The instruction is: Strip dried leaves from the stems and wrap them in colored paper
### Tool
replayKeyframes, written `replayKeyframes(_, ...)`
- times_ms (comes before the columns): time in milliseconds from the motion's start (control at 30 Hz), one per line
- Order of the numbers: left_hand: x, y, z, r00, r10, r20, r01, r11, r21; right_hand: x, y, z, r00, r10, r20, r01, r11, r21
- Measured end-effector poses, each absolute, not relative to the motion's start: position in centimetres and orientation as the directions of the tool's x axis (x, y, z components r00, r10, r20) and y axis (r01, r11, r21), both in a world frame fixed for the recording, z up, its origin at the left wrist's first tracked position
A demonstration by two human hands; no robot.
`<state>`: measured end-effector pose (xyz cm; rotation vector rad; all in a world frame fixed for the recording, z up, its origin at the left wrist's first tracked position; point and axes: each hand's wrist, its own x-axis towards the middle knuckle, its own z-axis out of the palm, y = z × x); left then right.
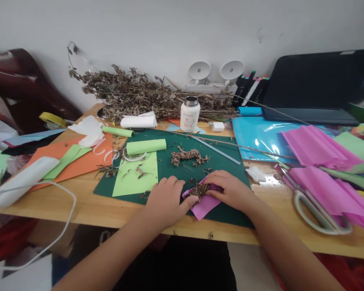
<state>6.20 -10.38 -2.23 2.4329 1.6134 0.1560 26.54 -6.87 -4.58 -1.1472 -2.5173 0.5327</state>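
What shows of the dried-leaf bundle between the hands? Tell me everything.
The dried-leaf bundle is brown, crinkled and ragged, a short elongated clump that looks dry. It lies on pink paper over the green cutting mat, slanting away to the right. The left hand has its thumb at the near end; the right hand has its fingers around the far end, partly hiding it.

The paper (203,209) is pink, the leaves (198,191) brown, the mat (166,167) green.
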Motion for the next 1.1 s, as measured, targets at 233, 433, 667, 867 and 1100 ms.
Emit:
replayKeyframes(233, 7.8, -10.8, -3.0, 0.322, 0.946, -0.037, 0.931, -0.309, 0.192, 26.5, -6.6, -4.1, -0.635, 0.757, 0.153, 0.684, 0.643, -0.344)
replayKeyframes(433, 7.7, -10.2, -2.6, 0.354, 0.930, -0.102, 0.916, -0.323, 0.239, 26.3, -6.3, -3.4, -0.671, 0.738, 0.074, 0.688, 0.656, -0.311)
replayKeyframes(667, 6.5, -8.8, -2.2, 0.496, 0.866, -0.070, 0.865, -0.486, 0.125, 25.0, -6.5, -3.4, -0.671, 0.737, 0.078, 0.690, 0.659, -0.298)
replayKeyframes(867, 5.3, -7.3, -2.9, 0.551, 0.835, -0.022, 0.831, -0.545, 0.114, 24.1, -6.3, -3.9, -0.568, 0.812, 0.132, 0.750, 0.577, -0.322)
replayKeyframes(1100, 6.3, -7.9, -2.2, 0.495, 0.866, 0.076, 0.852, -0.500, 0.155, 24.1, -5.9, -3.6, -0.626, 0.774, 0.099, 0.702, 0.614, -0.360)
